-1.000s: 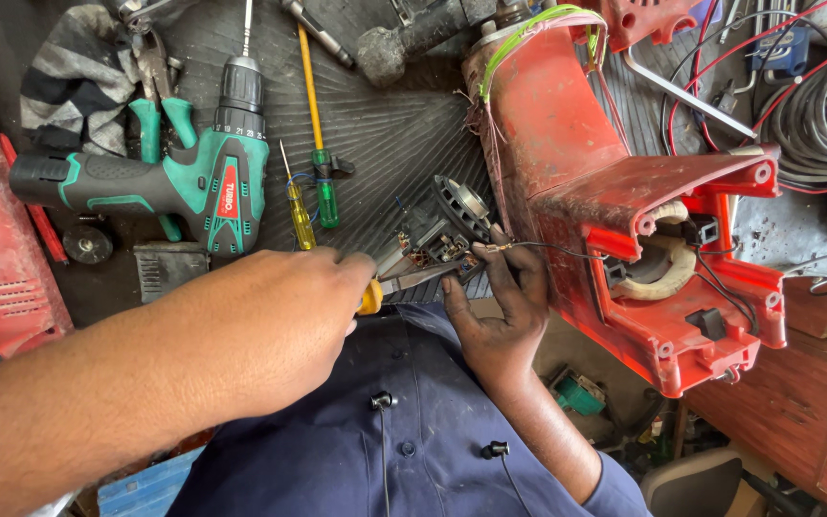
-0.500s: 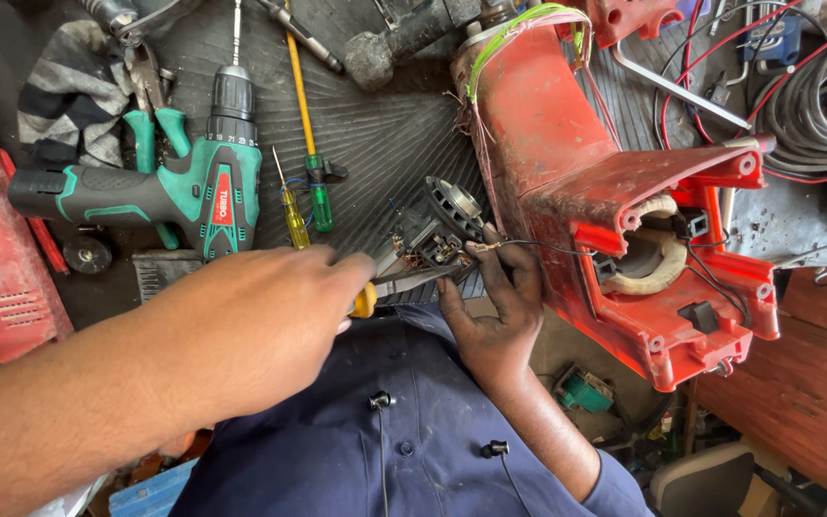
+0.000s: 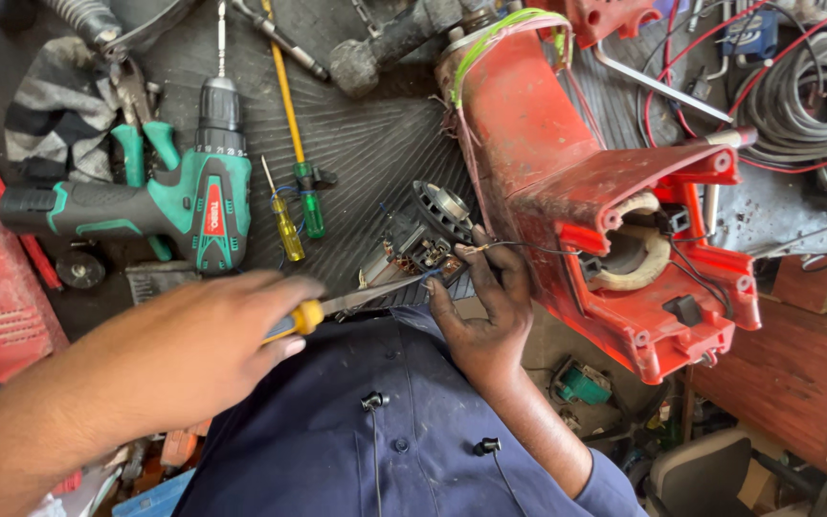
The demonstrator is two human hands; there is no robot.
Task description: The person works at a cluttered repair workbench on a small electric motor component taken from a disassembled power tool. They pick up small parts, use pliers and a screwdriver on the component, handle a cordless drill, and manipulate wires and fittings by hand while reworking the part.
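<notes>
Since the earlier frame the left hand [image 3: 198,349] has been drawn back from the motor part [image 3: 423,239], so that the yellow handle and flat blade of the screwdriver [image 3: 356,302] are now uncovered; the right hand [image 3: 485,306] has stayed where it was.

The red housing [image 3: 605,211] lies on the ribbed tabletop [image 3: 375,134], its open end turned toward the viewer. Well left of the housing a green drill [image 3: 184,201] is laid. The motor part rests just left of the housing, joined to it by thin wires [image 3: 519,249].

The left hand is closed round the screwdriver's handle, the blade tip being set against the motor part. The right hand is partly curled beside the housing, fingertips pinching a wire at the motor part.

The motor part is judged stiff, dense and heavy for its size; its wires and windings are judged fragile, so hold is best taken on the metal body, never the leads.
</notes>
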